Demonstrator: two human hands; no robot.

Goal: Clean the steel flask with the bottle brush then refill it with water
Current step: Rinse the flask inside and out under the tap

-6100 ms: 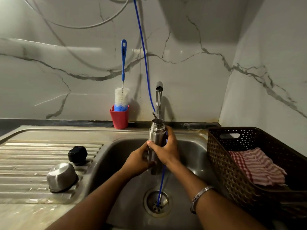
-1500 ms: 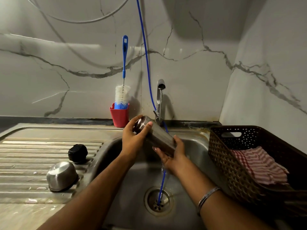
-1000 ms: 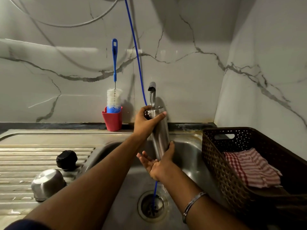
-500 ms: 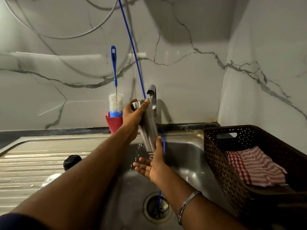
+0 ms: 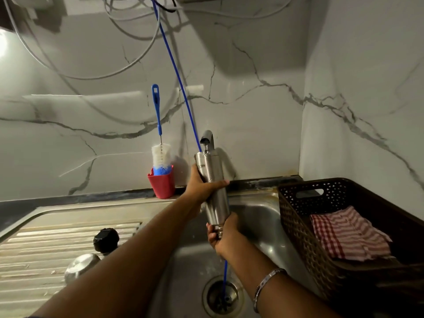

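The steel flask (image 5: pixel 213 191) is held upside down over the sink (image 5: pixel 263 216), nearly upright with a slight tilt, its flat base just under the spout of the tap (image 5: pixel 207 140) and its threaded mouth pointing down toward the basin. The left hand (image 5: pixel 203 185) wraps around the upper half of the body, fingers curled across the front and thumb behind. The right hand (image 5: pixel 226 235) curls round the neck, with the palm over the mouth. A thin blue hose (image 5: pixel 176 76) runs down from the top of the wall, passes behind the flask and reappears below the right hand, ending in the drain (image 5: pixel 221 294); it crosses the space between tap and basin right where the flask is being handled. The bottle brush (image 5: pixel 159 143) stands bristles-down in a red cup (image 5: pixel 163 184) against the marble wall, just left of the tap and apart from both hands. On the ribbed drainboard (image 5: pixel 57 244) to the left lie a black cap (image 5: pixel 106 239) and, nearer the camera, a steel cup lid (image 5: pixel 80 266) turned over, partly hidden by the left forearm. At the right edge of the sink sits a dark woven basket (image 5: pixel 298 226) holding a red-and-white checked cloth (image 5: pixel 348 232). A metal bangle (image 5: pixel 267 285) circles the right wrist. Grey cables loop across the wall above.
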